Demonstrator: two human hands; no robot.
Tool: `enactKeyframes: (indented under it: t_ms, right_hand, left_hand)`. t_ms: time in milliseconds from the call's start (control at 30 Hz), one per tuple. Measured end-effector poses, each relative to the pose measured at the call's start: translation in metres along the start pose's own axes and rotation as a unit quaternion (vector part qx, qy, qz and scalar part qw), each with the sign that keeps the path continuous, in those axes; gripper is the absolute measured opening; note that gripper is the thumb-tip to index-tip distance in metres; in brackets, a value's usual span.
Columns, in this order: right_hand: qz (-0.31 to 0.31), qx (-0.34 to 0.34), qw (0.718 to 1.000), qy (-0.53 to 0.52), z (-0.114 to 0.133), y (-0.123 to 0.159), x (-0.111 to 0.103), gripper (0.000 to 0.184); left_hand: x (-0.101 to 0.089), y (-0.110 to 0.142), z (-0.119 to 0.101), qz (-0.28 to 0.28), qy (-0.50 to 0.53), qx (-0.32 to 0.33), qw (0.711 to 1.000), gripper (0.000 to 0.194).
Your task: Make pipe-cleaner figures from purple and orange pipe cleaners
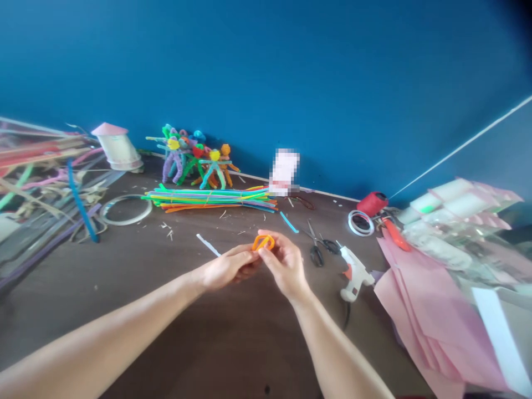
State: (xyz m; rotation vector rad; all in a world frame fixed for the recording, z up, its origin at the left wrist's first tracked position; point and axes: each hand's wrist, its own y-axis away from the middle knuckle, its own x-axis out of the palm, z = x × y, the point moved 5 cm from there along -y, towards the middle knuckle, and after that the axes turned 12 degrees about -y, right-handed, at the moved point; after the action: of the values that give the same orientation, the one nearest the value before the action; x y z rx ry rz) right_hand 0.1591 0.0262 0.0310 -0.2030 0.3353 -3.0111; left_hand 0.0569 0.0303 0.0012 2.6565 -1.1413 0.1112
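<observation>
We've got an orange pipe cleaner (263, 242) bent into a loop, pinched between our left hand (230, 267) and right hand (285, 263), fingers pressed together, out over the dark table (178, 310), with scissors (318, 249) and a glue gun (354, 272) just right!

Place: a handicraft workspace at a dark wooden table (103, 271), house or studio cannot be told
Behind the table: a blue-painted wall (266, 72)
Far edge of the table: pipe-cleaner figures (195, 158) and a bundle of coloured pipe cleaners (210, 198)
Right end of the table: a hot glue gun (355, 274), scissors (318, 246), a red thread spool (372, 203) and pink paper sheets (432, 316)
Middle of the table: an orange pipe cleaner (263, 242) between the left hand (228, 269) and right hand (285, 266), among small paper scraps (166, 230)
</observation>
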Motion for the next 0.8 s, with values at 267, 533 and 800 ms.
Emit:
enactKeyframes:
  t_ms: [267,533,800]
  right_hand:
    - [0.037,0.070,0.994,-0.074,-0.005,-0.001,-0.001,0.034]
    - [0.042,0.109,0.986,-0.116,-0.015,-0.002,-0.006,0.024]
    - [0.008,0.089,0.982,-0.168,-0.014,-0.006,-0.008,0.037]
  left_hand:
    - [0.005,0.001,0.001,0.078,0.061,-0.036,0.994,0.028]
    - [0.006,0.000,-0.002,0.065,0.090,-0.036,0.993,0.024]
    - [-0.002,-0.002,-0.003,-0.005,0.099,-0.020,0.995,0.023]
